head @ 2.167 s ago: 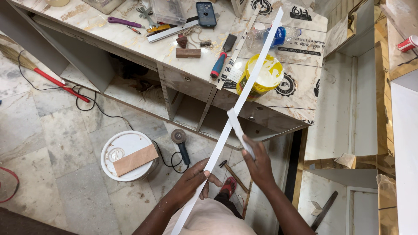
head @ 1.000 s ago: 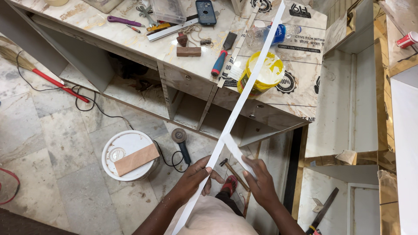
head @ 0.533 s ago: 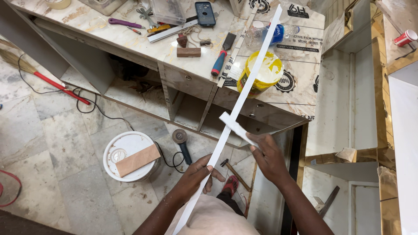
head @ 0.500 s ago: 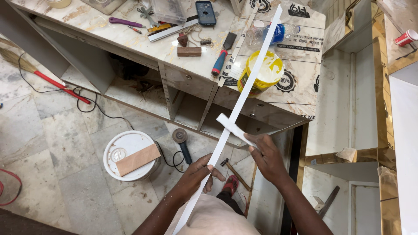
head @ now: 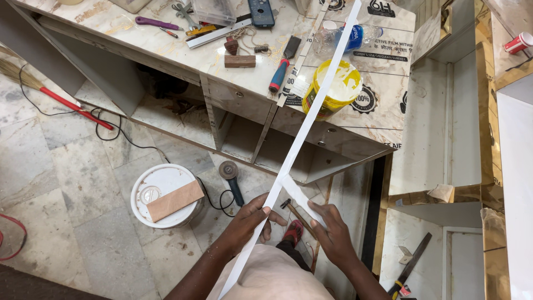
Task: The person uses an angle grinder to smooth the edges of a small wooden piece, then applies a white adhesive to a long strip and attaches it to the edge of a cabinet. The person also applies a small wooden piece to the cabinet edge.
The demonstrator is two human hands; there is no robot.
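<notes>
On the floor at far left a broom with a red handle lies near a black cable. Further right stands a white bucket, lid on, with a small wood block lying across the lid; just beside it an angle grinder rests on the tiles.

The left hand grips a long white strip — fingers curled round it, thumb on the near edge, closed on the strip. The strip runs from the person's lap up and to the right, crossing over the workbench and a yellow tub to the top edge of the view.

The right hand pinches a short white piece between thumb and fingers; that piece slants up-left and meets the strip just above the left hand. A hammer lies on the floor between the two hands.

On the bench sit a ruler, a chisel with a red and blue handle, a phone and a plastic bottle — well apart from both hands. At right stand white cabinet panels.
</notes>
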